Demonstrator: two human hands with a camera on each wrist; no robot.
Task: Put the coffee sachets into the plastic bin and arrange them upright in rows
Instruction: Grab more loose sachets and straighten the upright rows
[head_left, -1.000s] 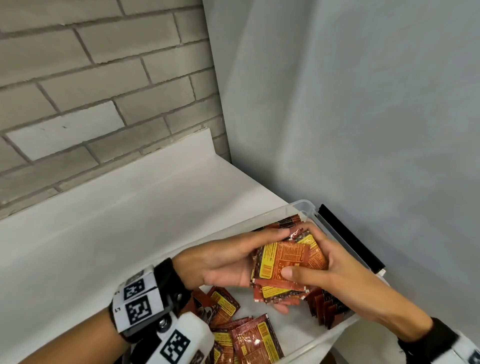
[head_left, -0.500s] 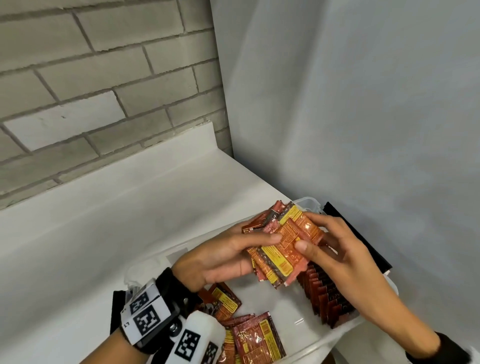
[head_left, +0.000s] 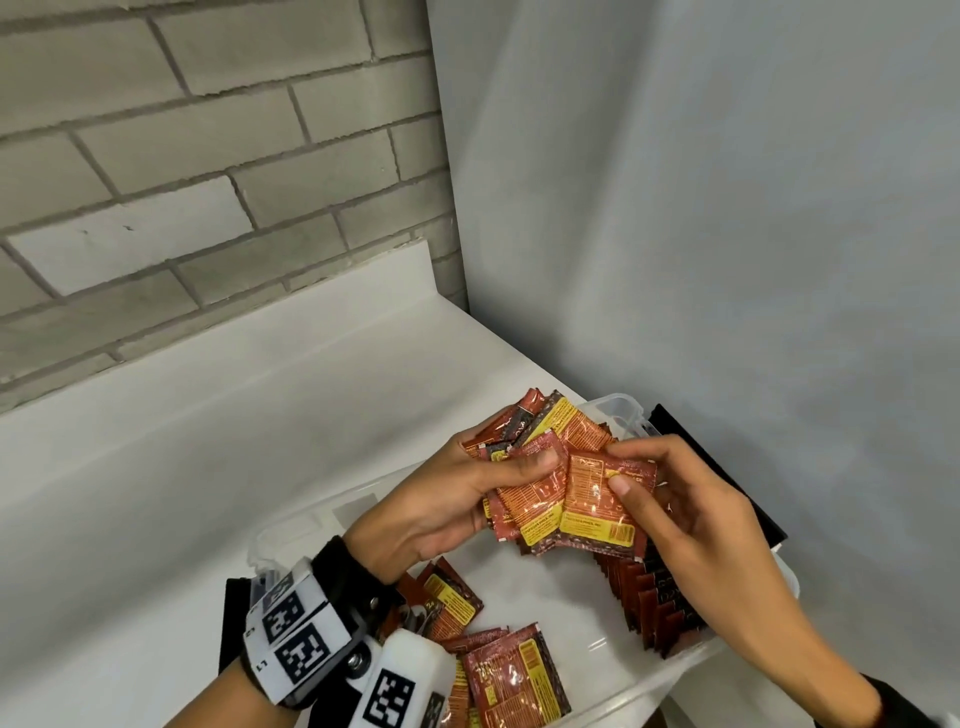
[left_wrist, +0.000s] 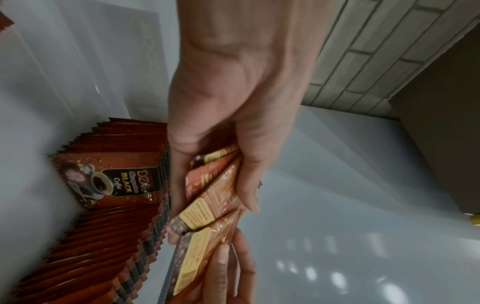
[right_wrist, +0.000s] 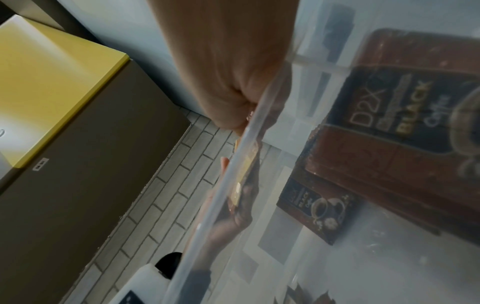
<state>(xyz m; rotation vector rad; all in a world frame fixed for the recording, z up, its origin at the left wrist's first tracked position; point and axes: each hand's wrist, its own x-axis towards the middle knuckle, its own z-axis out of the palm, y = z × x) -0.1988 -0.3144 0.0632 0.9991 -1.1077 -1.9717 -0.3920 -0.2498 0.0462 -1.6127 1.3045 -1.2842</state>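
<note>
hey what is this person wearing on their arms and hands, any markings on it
Both hands are bare: no gloves or rings show. The left hand has a wide black wrist strap carrying a white band printed with black square coded markers, and a white rounded block bearing another marker sits beside it. The right hand shows only the edge of a black cuff at the frame's corner.

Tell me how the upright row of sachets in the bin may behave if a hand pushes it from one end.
The upright row of sachets already leans, so it may fan over. The thin sachets probably flex, not resist. The glossy foil could let them slide on the plastic bin.
</note>
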